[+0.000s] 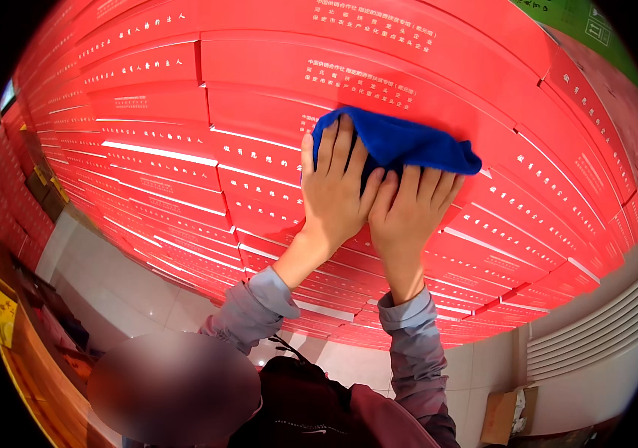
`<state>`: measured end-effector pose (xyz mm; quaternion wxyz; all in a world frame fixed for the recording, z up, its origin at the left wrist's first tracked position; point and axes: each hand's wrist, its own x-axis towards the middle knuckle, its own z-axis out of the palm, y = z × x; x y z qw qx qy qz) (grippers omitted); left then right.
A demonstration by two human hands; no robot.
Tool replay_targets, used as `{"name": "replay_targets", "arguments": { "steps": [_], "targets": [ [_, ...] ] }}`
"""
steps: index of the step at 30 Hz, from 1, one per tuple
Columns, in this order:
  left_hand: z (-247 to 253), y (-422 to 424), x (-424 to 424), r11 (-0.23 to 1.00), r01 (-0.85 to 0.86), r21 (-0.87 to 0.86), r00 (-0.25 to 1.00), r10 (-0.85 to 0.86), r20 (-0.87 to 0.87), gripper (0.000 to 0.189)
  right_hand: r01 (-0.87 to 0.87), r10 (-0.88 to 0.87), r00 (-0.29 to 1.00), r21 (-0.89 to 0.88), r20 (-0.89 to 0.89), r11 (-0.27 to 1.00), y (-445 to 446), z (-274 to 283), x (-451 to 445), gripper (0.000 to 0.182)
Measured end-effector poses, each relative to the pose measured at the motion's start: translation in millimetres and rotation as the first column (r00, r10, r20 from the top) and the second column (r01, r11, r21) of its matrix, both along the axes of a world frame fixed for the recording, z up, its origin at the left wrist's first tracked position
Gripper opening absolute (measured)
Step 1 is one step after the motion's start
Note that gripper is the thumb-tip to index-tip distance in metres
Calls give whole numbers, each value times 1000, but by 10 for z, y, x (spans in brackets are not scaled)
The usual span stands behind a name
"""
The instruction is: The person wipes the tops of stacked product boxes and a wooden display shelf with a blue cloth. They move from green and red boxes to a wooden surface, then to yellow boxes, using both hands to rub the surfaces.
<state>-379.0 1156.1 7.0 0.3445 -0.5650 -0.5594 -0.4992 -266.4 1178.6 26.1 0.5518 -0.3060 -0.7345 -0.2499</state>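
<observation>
A bunched blue cloth (408, 140) lies against the front of a tall stack of red cardboard boxes (274, 67) printed with white writing. My left hand (335, 173) presses on it with fingers spread, and a fold of the cloth covers some fingertips. Beside it, my right hand (411, 210) holds the cloth's lower edge, its fingertips hidden under the fabric. The two thumbs nearly meet. Both grey sleeves are rolled back from the wrists.
Green boxes (593, 33) sit at the upper right of the stack. An open brown carton (501, 417) stands on the tiled floor (123, 285), near white ribbed panelling (599, 325). Yellow boxes (2, 308) are at the left. A blurred patch (173, 389) hides the lower left.
</observation>
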Motion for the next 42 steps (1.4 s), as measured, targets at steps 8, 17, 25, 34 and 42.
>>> {"name": "replay_targets", "arguments": {
  "steps": [8, 17, 25, 34, 42],
  "targets": [
    [-442, -44, 142, 993, 37, -112, 999, -41, -36, 57, -58, 44, 993, -129, -113, 990, -81, -595, 164, 36],
    [-551, -12, 342, 989, 108, -102, 994, -108, 5, 63, -239, 179, 937, -175, -299, 955, -324, -690, 284, 49],
    [-527, 109, 573, 991, 5, -131, 999, -11, -43, 56, -234, 157, 918, -177, -364, 956, -498, -405, 190, 58],
    [-624, 86, 403, 988, 47, -147, 994, -60, -87, 60, -93, 35, 938, -154, -344, 984, -468, -486, 84, 59],
    [-537, 17, 513, 884, 402, -238, 915, -383, 125, 63, -3, -63, 921, -169, -384, 986, -429, -388, 118, 64]
  ]
}}
